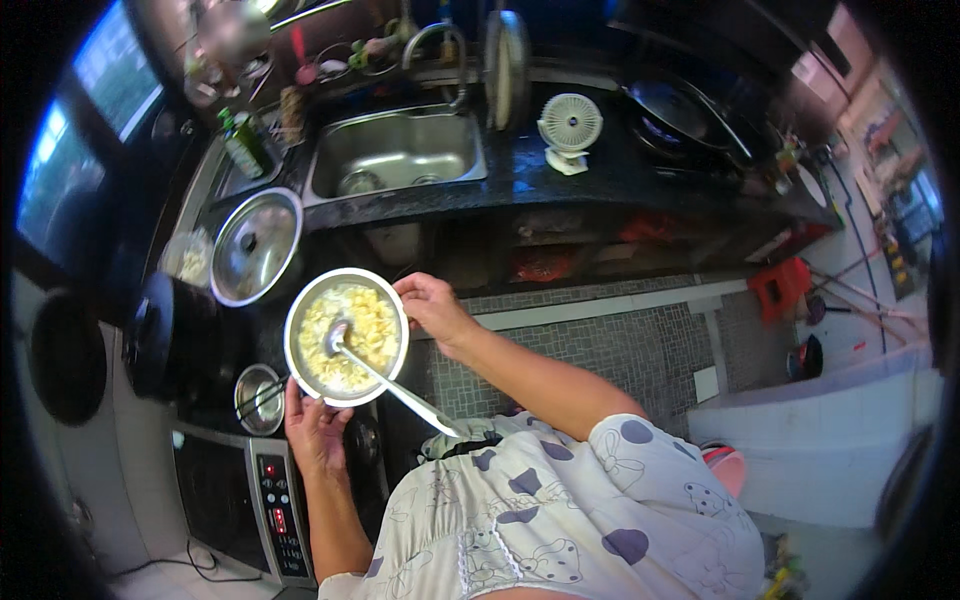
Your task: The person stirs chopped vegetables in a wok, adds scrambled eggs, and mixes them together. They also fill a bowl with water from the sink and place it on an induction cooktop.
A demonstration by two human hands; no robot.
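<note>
A round metal bowl (291,337) of pale yellow chopped food (371,315) is held up between my two hands. My left hand (319,431) grips its rim at the lower left, fingers at the underside. At the upper right, my right hand (433,304) pinches the rim with the thumb near the top edge. A metal ladle (397,390) rests in the food, its handle leaning over the rim towards my body. What the pieces of food are, I cannot tell.
A glass lid (257,247), a small metal bowl (262,401) with chopsticks and a dark pot (176,337) stand on the left counter. Beyond are a steel sink (397,154), a green bottle (246,146), a small white fan (571,124) and a wok (675,112). A microwave (221,495) is lower left.
</note>
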